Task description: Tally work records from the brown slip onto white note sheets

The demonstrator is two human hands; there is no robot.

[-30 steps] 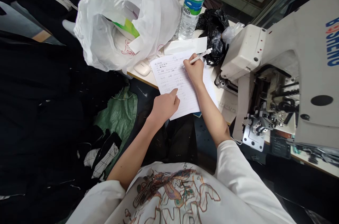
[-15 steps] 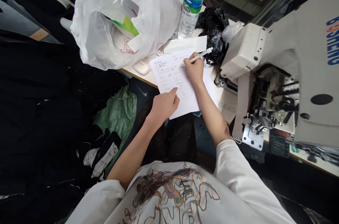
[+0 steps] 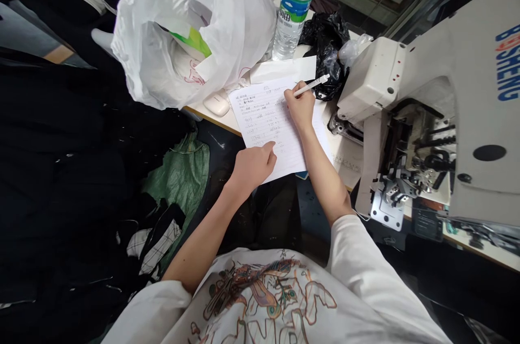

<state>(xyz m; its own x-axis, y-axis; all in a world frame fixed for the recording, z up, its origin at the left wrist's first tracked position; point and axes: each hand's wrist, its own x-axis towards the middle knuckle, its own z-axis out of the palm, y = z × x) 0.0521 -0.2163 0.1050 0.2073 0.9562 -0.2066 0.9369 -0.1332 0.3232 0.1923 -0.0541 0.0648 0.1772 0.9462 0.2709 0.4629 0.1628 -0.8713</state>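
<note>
A lined sheet of paper (image 3: 264, 122) with several rows of handwriting lies on the white tabletop. My right hand (image 3: 299, 108) rests on its upper right part, fingers closed round a white pen (image 3: 312, 85); the writing tip is hidden by the hand. My left hand (image 3: 255, 164) is on the lower left of the sheet, holding nothing. Its index finger is stretched out onto the written lines and the thumb stands apart, while the other fingers are mostly hidden. A white paper strip (image 3: 284, 69) lies just above the sheet.
Behind the sheet stand a big white plastic bag (image 3: 239, 24) and a water bottle (image 3: 293, 13), with a black plastic bag (image 3: 325, 35) beside them. A small white case (image 3: 216, 104) sits near the table edge. A sewing machine (image 3: 426, 116) fills the right; dark cloth (image 3: 60, 170) is piled left.
My left index finger has slid slightly down the sheet, uncovering a written line. My right hand, still round the pen, has shifted a little to the right.
</note>
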